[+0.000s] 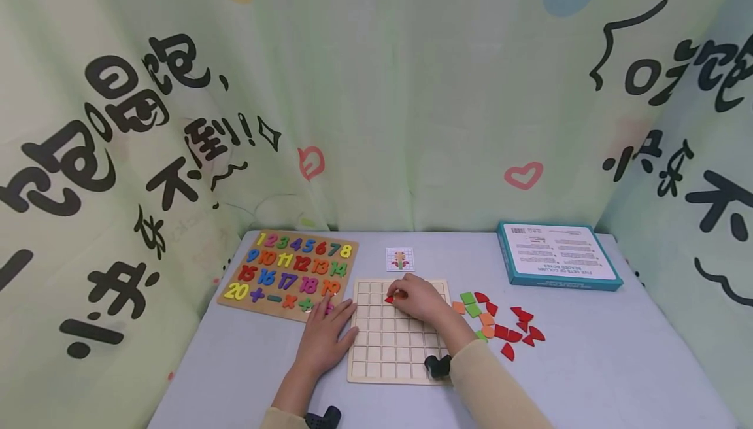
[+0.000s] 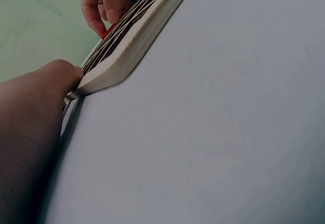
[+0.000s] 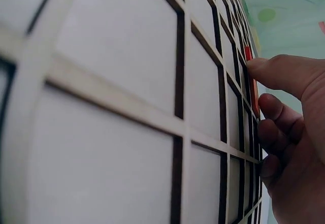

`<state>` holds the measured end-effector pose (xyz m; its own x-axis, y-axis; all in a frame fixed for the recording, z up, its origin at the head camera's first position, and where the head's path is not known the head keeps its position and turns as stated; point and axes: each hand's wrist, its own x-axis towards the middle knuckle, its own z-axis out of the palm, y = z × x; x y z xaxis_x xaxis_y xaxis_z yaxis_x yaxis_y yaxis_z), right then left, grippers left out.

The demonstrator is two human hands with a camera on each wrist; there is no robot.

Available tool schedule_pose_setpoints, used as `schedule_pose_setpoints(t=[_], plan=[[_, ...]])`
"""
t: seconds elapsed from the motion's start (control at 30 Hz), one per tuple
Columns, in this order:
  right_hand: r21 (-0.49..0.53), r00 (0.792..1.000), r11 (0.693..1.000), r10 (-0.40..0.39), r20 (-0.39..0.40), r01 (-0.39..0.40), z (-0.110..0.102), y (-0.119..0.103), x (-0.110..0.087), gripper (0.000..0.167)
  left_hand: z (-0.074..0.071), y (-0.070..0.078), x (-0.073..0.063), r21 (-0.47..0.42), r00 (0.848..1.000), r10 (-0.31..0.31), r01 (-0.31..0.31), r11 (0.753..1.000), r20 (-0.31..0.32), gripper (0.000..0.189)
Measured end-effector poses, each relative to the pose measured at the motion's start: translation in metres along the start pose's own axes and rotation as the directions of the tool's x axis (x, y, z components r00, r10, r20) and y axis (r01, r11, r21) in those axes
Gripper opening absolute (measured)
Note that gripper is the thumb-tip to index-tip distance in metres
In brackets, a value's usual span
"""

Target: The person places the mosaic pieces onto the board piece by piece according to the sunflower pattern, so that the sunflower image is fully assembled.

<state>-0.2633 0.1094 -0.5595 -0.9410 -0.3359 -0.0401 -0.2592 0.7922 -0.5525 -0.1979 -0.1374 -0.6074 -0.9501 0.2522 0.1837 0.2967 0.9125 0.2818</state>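
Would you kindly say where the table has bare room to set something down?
Bare table: right of the red pieces and in front of the teal box; between that box and the picture card; in front of the number board, left of the left hand. Crowded: the grid board under the right hand, and the green pieces beside it.

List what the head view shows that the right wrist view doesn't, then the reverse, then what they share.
Only the head view recognizably shows the left hand, number puzzle, picture card, teal box, and loose red, green and orange pieces right of the wooden grid board. Only the right wrist view shows the palm side of the right hand, its fingers curled inward. Both show the right hand, the grid board, the red piece at that hand's fingertips, and the pale green curtain behind.
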Motion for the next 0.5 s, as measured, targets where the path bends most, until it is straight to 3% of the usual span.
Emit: schedule_pose_setpoints(t=[0.5], plan=[[0.008, 1.0, 1.0, -0.008, 0.002, 0.008, -0.0009, 0.0009, -0.0011, 0.012, 0.0008, 0.0004, -0.0003, 0.001, 1.0, 0.002, -0.002, 1.0, -0.003, 0.055]])
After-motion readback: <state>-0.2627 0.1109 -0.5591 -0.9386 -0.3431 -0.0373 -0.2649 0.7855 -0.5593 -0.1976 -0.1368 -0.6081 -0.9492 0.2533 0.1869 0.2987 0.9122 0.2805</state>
